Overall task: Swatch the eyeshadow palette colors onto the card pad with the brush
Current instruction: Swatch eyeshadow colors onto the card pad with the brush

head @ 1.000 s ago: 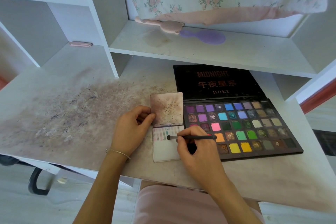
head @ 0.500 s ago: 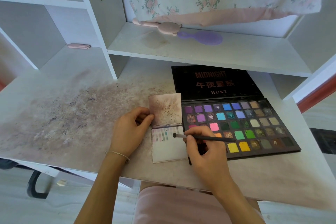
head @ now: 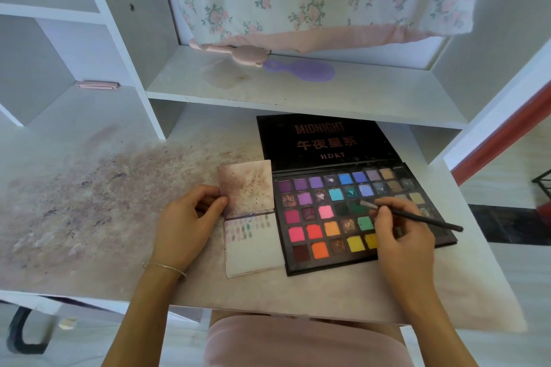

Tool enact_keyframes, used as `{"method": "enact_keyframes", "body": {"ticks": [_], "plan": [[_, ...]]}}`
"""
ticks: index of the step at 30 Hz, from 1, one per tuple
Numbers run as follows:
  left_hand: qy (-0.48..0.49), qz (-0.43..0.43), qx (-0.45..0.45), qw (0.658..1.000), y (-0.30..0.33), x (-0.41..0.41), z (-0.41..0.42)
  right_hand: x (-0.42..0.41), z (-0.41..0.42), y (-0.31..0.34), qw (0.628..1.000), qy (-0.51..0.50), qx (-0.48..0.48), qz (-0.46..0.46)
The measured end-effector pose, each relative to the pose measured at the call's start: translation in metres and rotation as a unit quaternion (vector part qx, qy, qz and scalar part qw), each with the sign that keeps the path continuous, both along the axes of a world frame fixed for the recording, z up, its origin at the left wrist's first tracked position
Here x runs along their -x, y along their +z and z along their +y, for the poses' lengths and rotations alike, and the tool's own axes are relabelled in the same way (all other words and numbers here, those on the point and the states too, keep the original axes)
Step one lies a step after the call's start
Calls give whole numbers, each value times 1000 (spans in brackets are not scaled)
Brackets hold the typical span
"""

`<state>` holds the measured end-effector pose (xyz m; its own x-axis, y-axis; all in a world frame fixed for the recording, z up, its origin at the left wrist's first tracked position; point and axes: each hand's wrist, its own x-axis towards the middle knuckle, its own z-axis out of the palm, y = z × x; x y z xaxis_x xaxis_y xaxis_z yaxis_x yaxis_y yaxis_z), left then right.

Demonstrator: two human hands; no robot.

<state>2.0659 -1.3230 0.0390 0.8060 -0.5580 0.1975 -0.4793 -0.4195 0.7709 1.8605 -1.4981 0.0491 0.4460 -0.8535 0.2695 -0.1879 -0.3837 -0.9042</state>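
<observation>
A brush (head: 411, 216) is pinched in the right hand (head: 399, 235), its tip over a dark green pan of the palette (head: 343, 211) mid-bench. The pad (head: 253, 244), just beside, is gripped at its cover by the left hand (head: 187, 223). Pigment is best loaded lightly.

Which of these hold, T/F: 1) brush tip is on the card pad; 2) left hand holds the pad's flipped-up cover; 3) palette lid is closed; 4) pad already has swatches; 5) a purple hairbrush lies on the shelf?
1. False. The right hand holds the brush with its tip over a dark green pan of the eyeshadow palette, off the card pad.
2. True. The left hand pinches the cover at its left edge.
3. False. The lid lies open, flat behind the pans.
4. True. Small swatches sit along the pad's top.
5. True. The purple hairbrush lies on the shelf.
</observation>
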Motion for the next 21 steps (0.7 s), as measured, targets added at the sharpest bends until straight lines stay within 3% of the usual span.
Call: {"method": "enact_keyframes", "body": {"ticks": [6,15,21], "plan": [[1,2,-16,1000,-1,0,-1,8,-16,-4,998,-67,-10,-11],[0,8,-6,1000,0,0,0,6,-20,-10,998,-49,17,47],[7,11,-6,1000,1,2,-1,6,-21,-11,998,-49,19,37]]}}
